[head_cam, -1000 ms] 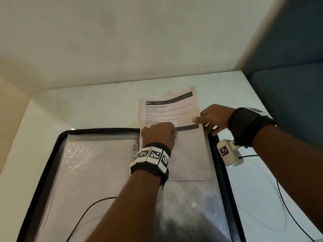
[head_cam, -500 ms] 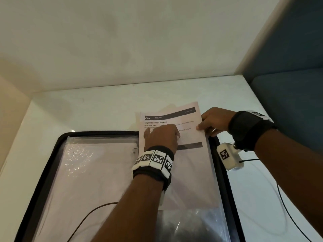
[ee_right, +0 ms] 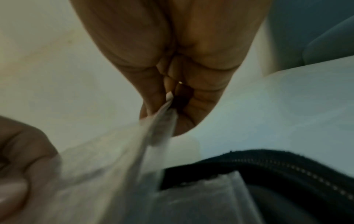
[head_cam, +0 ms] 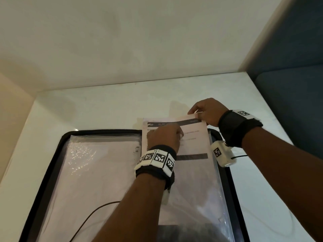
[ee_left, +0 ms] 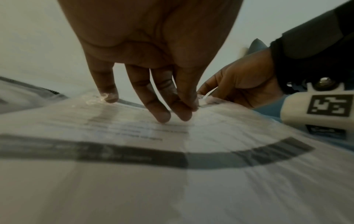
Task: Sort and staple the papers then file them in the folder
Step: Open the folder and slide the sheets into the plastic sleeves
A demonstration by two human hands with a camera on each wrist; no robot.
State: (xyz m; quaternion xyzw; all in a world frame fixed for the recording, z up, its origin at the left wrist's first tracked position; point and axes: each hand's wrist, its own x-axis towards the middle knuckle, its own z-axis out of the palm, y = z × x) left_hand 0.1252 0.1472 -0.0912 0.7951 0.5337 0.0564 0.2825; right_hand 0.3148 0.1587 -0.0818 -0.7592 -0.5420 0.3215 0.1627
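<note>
The left hand (head_cam: 164, 137) rests palm-down, fingers (ee_left: 161, 112) extended and pressing downward. The right hand (head_cam: 208, 110) is curled, thumb and fingers pinched together.

An open black-edged folder (head_cam: 52, 165) with clear plastic sleeves lies on a white table (head_cam: 108, 109). Printed papers (head_cam: 192, 142) sit partly in the right-hand sleeve, their top edge projecting past the folder's far rim. The left hand (head_cam: 164, 137) rests knuckles-up on the papers. The right hand (head_cam: 208, 110) pinches their top right corner. Both wrists carry marker-tagged bands.
</note>
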